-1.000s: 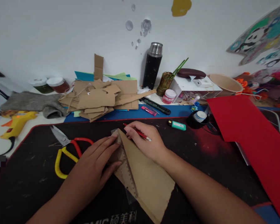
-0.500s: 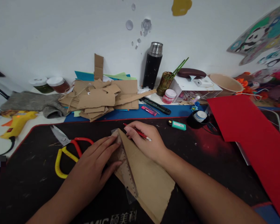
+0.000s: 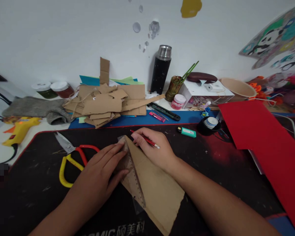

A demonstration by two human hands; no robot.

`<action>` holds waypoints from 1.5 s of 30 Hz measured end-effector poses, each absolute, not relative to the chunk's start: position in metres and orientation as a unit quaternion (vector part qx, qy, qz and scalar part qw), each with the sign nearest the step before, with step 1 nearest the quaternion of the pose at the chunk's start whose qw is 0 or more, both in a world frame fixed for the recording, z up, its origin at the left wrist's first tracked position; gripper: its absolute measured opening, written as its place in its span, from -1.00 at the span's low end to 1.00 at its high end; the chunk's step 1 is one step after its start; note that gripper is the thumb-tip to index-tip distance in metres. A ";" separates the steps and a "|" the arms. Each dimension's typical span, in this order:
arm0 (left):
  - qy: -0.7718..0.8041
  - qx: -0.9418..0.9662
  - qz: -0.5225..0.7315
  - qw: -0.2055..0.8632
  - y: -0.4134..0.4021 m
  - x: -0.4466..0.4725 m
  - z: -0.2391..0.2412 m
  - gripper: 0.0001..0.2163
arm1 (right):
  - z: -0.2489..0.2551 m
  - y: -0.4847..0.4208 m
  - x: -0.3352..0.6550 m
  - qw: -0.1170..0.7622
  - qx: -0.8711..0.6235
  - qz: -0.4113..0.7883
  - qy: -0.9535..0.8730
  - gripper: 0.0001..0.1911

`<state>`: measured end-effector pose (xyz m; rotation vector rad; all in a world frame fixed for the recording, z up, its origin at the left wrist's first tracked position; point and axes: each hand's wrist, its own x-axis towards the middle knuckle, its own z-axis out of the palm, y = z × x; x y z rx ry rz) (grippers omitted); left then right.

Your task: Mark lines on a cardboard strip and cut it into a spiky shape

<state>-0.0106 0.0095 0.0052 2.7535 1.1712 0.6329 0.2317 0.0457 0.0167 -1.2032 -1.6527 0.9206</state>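
Observation:
A brown cardboard piece (image 3: 157, 193) lies on the black desk mat (image 3: 34, 183) in front of me. A clear plastic ruler (image 3: 135, 183) rests along its left edge. My left hand (image 3: 98, 178) lies flat with fingers stretched out, pressing the ruler down onto the cardboard. My right hand (image 3: 153, 149) rests on the cardboard's upper end, fingers closed round a red pencil (image 3: 145, 139) whose tip points toward the top corner by the ruler.
Red-and-yellow scissors (image 3: 71, 157) lie left of my hands. A cardboard scrap pile (image 3: 105, 103), a black flask (image 3: 161, 70), a cutter (image 3: 166, 111), a tape roll (image 3: 208, 126) and a green lighter (image 3: 186, 131) sit behind. A red sheet (image 3: 265, 141) covers the right; a yellow glue gun (image 3: 18, 129) is far left.

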 end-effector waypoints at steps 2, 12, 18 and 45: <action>0.387 0.898 0.207 0.042 0.009 -0.011 0.005 -0.57 | 0.016 0.045 0.231 0.446 -0.481 0.378 -0.653 -0.75; 0.395 0.896 0.197 0.041 0.010 -0.009 0.000 -0.59 | 0.014 0.041 0.225 0.493 -0.453 0.438 -0.600 -0.61; 0.395 0.893 0.214 0.033 0.010 -0.009 -0.007 -0.65 | 0.012 0.042 0.225 0.487 -0.460 0.451 -0.590 -0.51; 0.395 0.893 0.215 0.017 0.012 -0.008 -0.022 -0.62 | 0.001 0.046 0.221 0.465 -0.458 0.449 -0.610 -0.48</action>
